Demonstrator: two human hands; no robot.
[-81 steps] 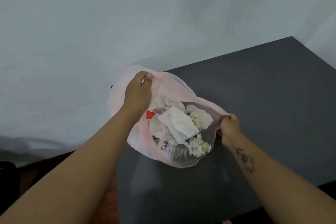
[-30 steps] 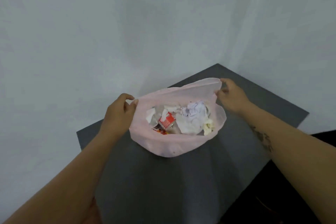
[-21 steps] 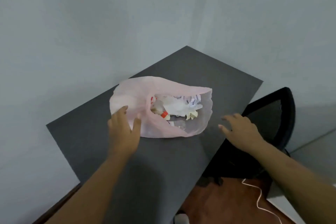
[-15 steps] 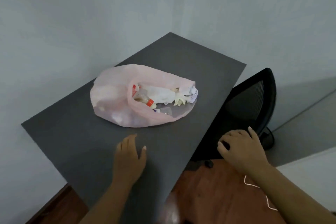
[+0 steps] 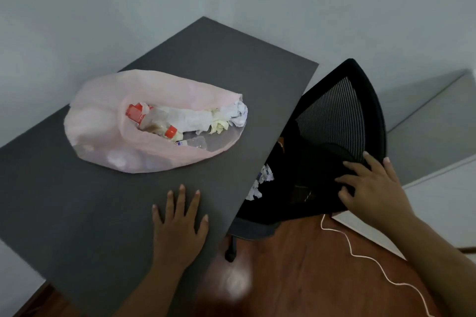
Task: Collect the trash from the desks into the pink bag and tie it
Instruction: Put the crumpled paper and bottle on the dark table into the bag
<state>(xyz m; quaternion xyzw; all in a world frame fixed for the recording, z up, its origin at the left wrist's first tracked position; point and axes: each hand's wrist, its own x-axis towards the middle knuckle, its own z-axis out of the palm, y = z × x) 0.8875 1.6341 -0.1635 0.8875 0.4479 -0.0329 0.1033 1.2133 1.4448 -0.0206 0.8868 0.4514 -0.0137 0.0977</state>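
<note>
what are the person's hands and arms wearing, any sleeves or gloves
No sleeves, gloves, rings or watch show: the left hand and right hand are bare up the forearms to the frame edge. Nails are short and look unpainted.

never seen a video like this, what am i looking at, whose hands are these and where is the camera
There is no machine here. The one picture comes from a camera worn on a person's head, looking down at their own bare hands. The left hand lies flat on the dark desk and holds nothing. The right hand rests on the back of a black chair beside the desk. On the desk lies an open pink bag with paper scraps and a bottle inside. Some paper balls sit on the chair seat, and a white cord trails across the wooden floor.
</note>
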